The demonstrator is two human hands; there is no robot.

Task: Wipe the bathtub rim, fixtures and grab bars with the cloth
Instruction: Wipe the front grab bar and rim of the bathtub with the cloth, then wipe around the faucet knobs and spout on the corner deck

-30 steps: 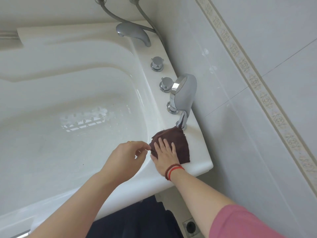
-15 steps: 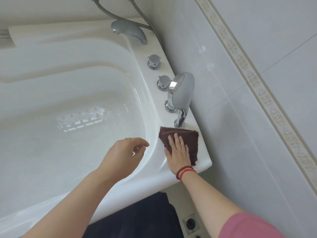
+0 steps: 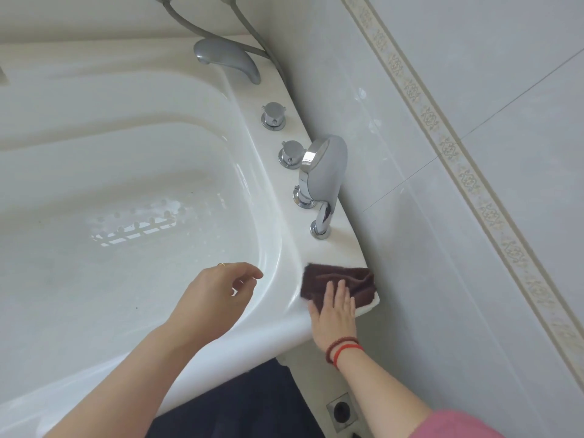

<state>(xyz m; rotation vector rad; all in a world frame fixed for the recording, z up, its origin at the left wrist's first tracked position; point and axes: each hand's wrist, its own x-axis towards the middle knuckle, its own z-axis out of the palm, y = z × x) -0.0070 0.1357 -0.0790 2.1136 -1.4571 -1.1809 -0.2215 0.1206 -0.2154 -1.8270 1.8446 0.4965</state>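
Head view, the only one we have. Our right hand (image 3: 333, 308) lies flat on the cloth (image 3: 338, 284), fingers straight and together, palm pressing it onto the bathtub rim (image 3: 335, 248). Nothing is pinched. We read the flat palm as a way to spread pressure so the cloth drags evenly. The cloth is dark brown and bunched, sitting under and just beyond the fingertips at the rim's outer corner, with its far edge close to the tiled wall (image 3: 442, 216). The heel of the hand overhangs the rim's near edge.

Our left hand (image 3: 218, 295) is to the left of the right hand, hovering over the tub basin (image 3: 126, 184). Its fingers are loosely curled and hold nothing. It touches neither cloth nor rim as far as we can tell, so it is probably just parked out of the wipe path or there for balance.

Beyond the right hand's fingertips, further along the rim: the handheld shower head (image 3: 325, 172) docked in its holder, then two chrome knobs (image 3: 292, 153), then the spout (image 3: 227, 60), with hoses running up behind it. All are apart from the cloth.

Our judgement is that we are on the rim step, at the corner nearest the body. Fixtures are not yet wiped. No grab bars are visible in frame. The next stroke likely runs forward towards the shower holder base, where the cloth could snag.
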